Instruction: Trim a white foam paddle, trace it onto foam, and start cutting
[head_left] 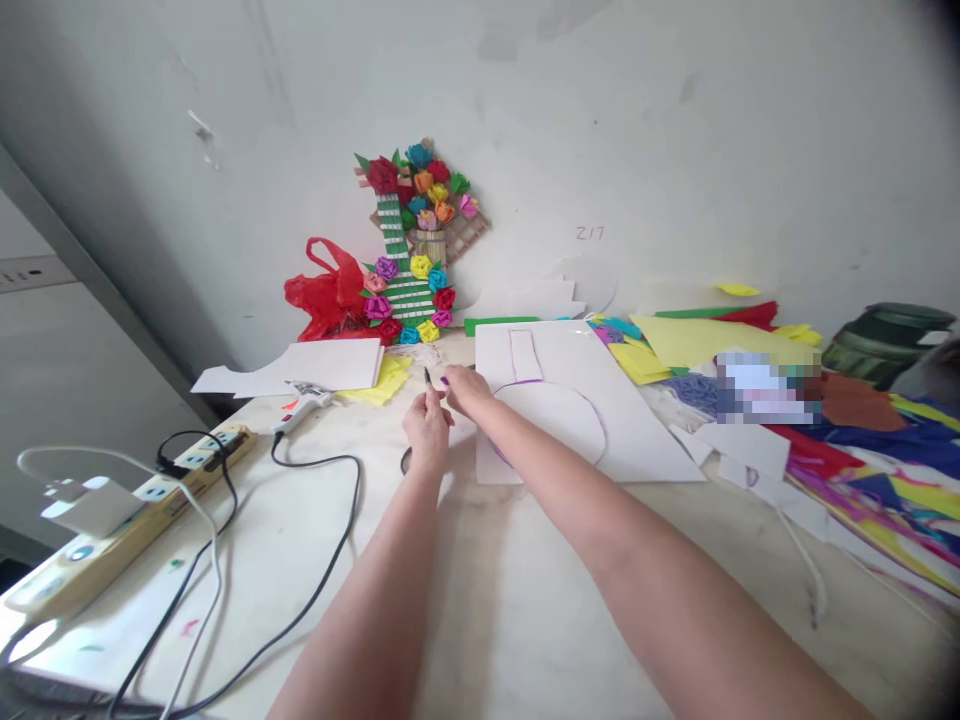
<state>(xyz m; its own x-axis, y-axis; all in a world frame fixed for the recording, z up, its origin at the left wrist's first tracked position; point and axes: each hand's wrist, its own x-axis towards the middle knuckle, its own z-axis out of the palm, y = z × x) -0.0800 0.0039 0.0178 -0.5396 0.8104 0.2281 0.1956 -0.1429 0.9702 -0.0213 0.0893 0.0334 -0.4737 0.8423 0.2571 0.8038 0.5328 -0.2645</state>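
My left hand (429, 428) is closed around a slim dark-pointed thing (427, 376) whose tip sticks up past the fingers; its kind is unclear. Close beside it, my right hand (466, 390) has its fingers pinched together, with a small purple end (444, 381) showing at the fingertips. What that belongs to is mostly hidden. Under my right forearm lies a white board (645, 450), marked with a purple-outlined circle and a narrow rectangle above it. A dark curved edge (406, 461) shows next to my left wrist, partly covered.
Paper-flower crafts (409, 290) and a red plastic bag (330, 290) stand against the wall. A power strip (112, 540) and loose cords (352, 500) lie left, near a glue gun (300, 408) and white sheets (330, 362). Coloured paper (712, 340) piles up right, by a dark green container (885, 345).
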